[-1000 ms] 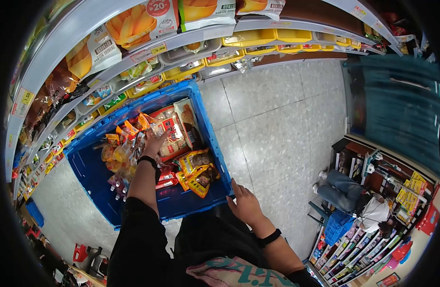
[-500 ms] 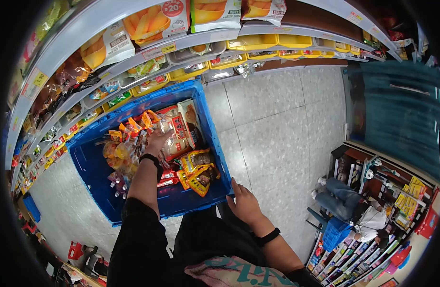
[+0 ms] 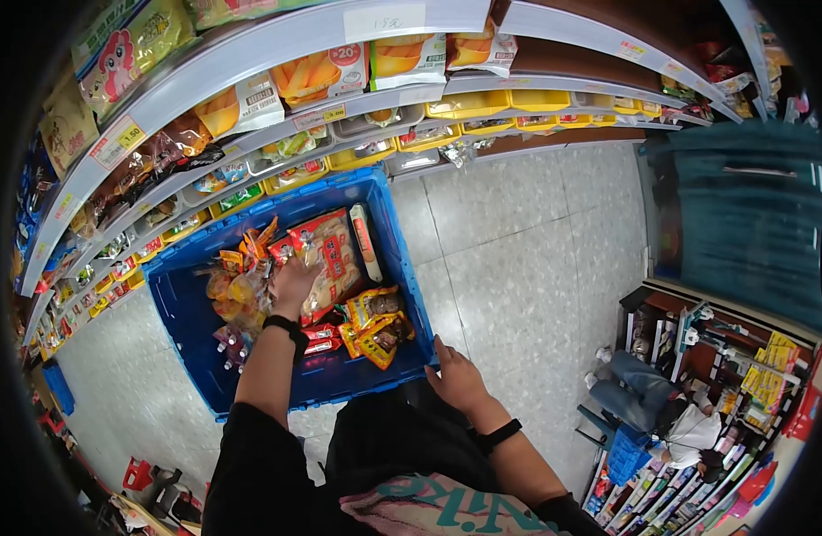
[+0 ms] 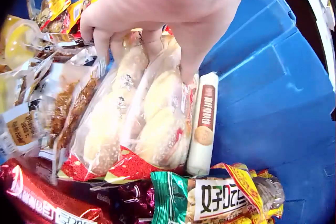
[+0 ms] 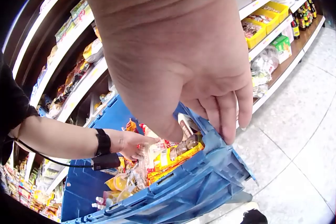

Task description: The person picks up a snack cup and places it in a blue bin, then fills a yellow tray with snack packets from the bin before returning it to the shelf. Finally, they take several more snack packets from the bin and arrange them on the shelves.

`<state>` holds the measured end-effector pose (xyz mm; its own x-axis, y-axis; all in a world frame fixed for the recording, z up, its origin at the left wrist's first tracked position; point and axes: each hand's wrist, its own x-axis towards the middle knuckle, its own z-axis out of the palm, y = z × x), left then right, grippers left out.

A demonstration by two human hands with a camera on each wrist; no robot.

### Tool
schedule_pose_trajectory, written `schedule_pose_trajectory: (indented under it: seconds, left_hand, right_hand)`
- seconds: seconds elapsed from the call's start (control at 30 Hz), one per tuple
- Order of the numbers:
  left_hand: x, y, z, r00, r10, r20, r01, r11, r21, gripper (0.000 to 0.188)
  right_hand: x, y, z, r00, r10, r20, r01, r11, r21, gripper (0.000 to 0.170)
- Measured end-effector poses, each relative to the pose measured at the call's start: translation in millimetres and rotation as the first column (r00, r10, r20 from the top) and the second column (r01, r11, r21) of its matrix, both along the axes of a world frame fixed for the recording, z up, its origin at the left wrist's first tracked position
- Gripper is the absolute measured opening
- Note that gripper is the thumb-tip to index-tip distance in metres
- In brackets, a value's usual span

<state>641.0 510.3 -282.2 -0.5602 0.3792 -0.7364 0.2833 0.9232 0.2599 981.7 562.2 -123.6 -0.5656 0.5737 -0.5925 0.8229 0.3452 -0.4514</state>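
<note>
A blue crate [image 3: 186, 355] holds packaged snacks. My left hand [image 3: 293, 286] is inside it, gripping the tops of clear-and-red rice cracker bags [image 4: 157, 124], thumb on the right and fingers between and left of them. A narrow white pack [image 4: 205, 124] stands on edge just right of the bags. Left of them lie clear packets of brown food [image 4: 68, 98] and orange packets [image 3: 257, 243]. Yellow bags [image 3: 375, 326] and red packets [image 3: 322, 338] lie in front. My right hand [image 3: 460, 380] rests at the crate's near right corner, fingers fairly straight, fingertips at the rim.
Shelves with chip bags [image 3: 320, 76] and yellow bins [image 3: 469, 105] curve along the crate's far side. Tiled floor [image 3: 518, 259] stretches to the right. A person in jeans [image 3: 630, 389] sits by a far shelf, near a teal curtain [image 3: 742, 232].
The rice cracker bags have shifted and spread under my left hand. The dark-faced pack beside them has turned to show its narrow white side. My right hand stays at the corner.
</note>
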Motion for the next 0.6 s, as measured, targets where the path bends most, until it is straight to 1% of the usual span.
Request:
schedule_pose_trajectory:
  seconds: [0.07, 0.1, 0.13, 0.2, 0.23, 0.27, 0.33, 0.4, 0.47, 0.5, 0.53, 0.6]
  left_hand:
    - [7.5, -10.1, 31.6, 0.976, -0.011, -0.219, 0.039, 0.991, 0.125, 0.051]
    - [8.9, -19.0, 36.1, 0.965, 0.054, -0.257, 0.002, 0.978, 0.210, 0.046]
    - [7.7, -28.2, 41.3, 0.963, 0.054, -0.262, 0.003, 0.977, 0.214, 0.046]
    - [3.5, -45.8, 54.8, 0.945, 0.099, -0.311, 0.043, 0.908, 0.418, 0.039]
    - [2.2, -51.4, 65.5, 0.949, 0.101, -0.299, 0.054, 0.882, 0.468, 0.034]
    - [3.5, -55.5, 79.7, 0.947, 0.101, -0.304, 0.058, 0.880, 0.471, 0.034]
    - [8.4, -64.5, 106.8, 0.900, 0.247, -0.359, 0.036, 0.778, 0.627, 0.034]
    - [6.3, -78.4, 117.1, 0.896, 0.256, -0.362, 0.026, 0.785, 0.619, 0.033]
    - [3.5, -92.6, 124.1, 0.843, 0.477, -0.248, -0.169, 0.672, 0.721, 0.031]
    - [-0.8, -103.2, 120.1, 0.833, 0.513, -0.208, -0.199, 0.628, 0.752, 0.029]
    - [-5.2, -113.7, 117.4, 0.830, 0.517, -0.211, -0.196, 0.624, 0.757, 0.029]
    - [-10.6, -128.2, 117.3, 0.762, 0.643, -0.075, -0.298, 0.451, 0.841, 0.029]
  right_hand:
    - [2.8, -1.7, -3.5, 1.000, 0.014, -0.012, -0.014, 1.000, 0.002, 0.061]
    - [3.8, -2.3, -5.3, 1.000, 0.012, -0.017, -0.012, 1.000, 0.006, 0.061]
    - [4.3, -2.3, -7.0, 1.000, 0.016, -0.001, -0.016, 1.000, 0.003, 0.061]
    - [4.3, -1.3, -6.4, 1.000, 0.019, 0.009, -0.019, 1.000, 0.004, 0.061]
    - [3.7, 0.3, -5.4, 1.000, 0.019, 0.012, -0.019, 1.000, -0.018, 0.061]
    - [3.2, 2.1, -4.9, 1.000, 0.018, 0.015, -0.017, 0.999, -0.039, 0.061]
    - [3.1, 4.1, -6.2, 1.000, 0.011, 0.019, -0.010, 0.998, -0.054, 0.061]
    - [5.2, 4.1, -8.0, 1.000, 0.003, 0.026, -0.002, 0.997, -0.073, 0.060]
    - [8.0, 4.6, -12.6, 1.000, -0.004, -0.027, 0.002, 0.998, -0.070, 0.060]
    - [8.5, 4.8, -14.8, 0.999, 0.004, -0.032, -0.006, 0.997, -0.074, 0.060]
    - [9.0, 5.8, -15.7, 0.999, 0.007, -0.039, -0.010, 0.998, -0.068, 0.060]
    - [9.0, 9.6, -16.9, 0.999, 0.030, -0.025, -0.033, 0.993, -0.110, 0.058]
